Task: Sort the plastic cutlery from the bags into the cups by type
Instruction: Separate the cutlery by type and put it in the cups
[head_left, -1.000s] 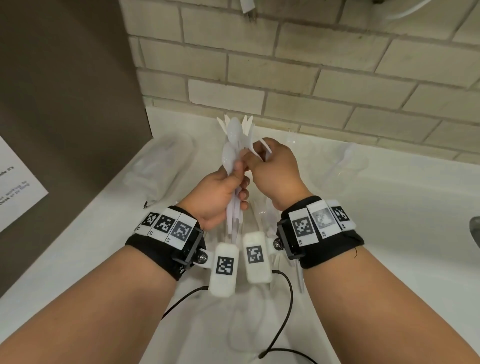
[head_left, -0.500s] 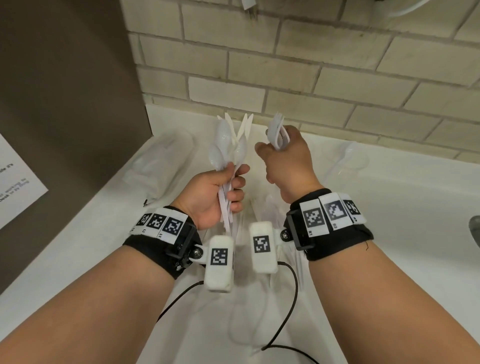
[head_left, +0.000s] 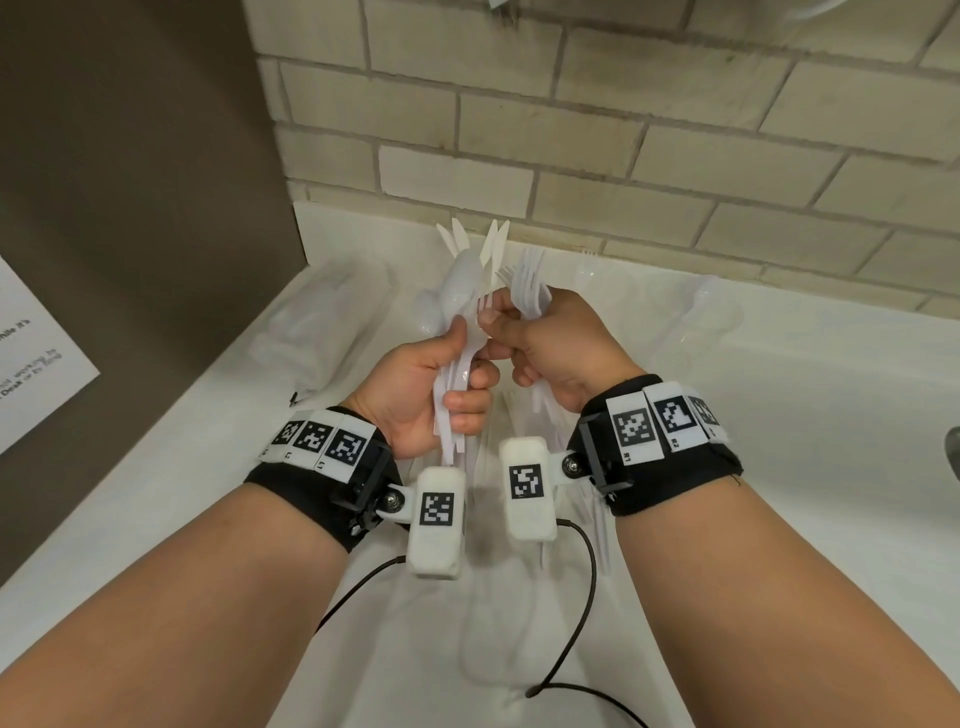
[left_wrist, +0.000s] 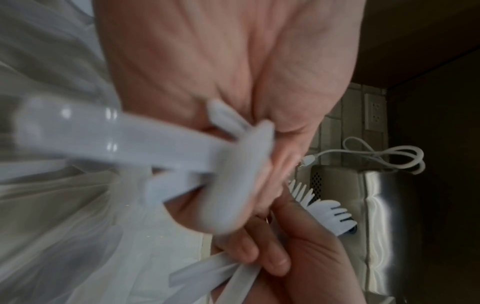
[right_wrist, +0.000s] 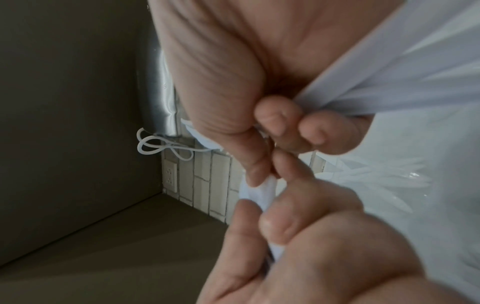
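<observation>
Hands meet above a white counter (head_left: 779, 415) that runs along a pale brick wall (head_left: 675, 130). The left hand (head_left: 426, 395) has its fingers and thumb curled round a mixed bundle of white plastic cutlery (head_left: 460, 291), held upright with spoon bowls and pointed knife tips fanning out above the fist and the handles sticking out below it. The right hand (head_left: 556, 348) grips a small stack of forks (head_left: 530, 283) in its curled fingers, tines up, while its thumb and forefinger pinch a single fork (head_left: 485, 301) at the edge of the left hand's bundle. The two hands touch at the fingertips. In the left wrist view the fork tines (left_wrist: 324, 209) show beyond the blurred handles; in the right wrist view the right thumb (right_wrist: 254, 162) presses on a white piece held against the left hand's fingers (right_wrist: 285, 216).

Clear plastic bags (head_left: 322, 322) lie crumpled on the counter to the left, and a clear cup (head_left: 706, 317) stands to the right near the wall, with more cutlery (head_left: 597, 514) lying loose on the counter beneath the wrists. A dark panel (head_left: 130, 208) with a paper sheet (head_left: 31, 364) closes the left side. Black wristbands with coded tags (head_left: 322, 441) and cabled white modules (head_left: 436, 519) sit on both wrists.
</observation>
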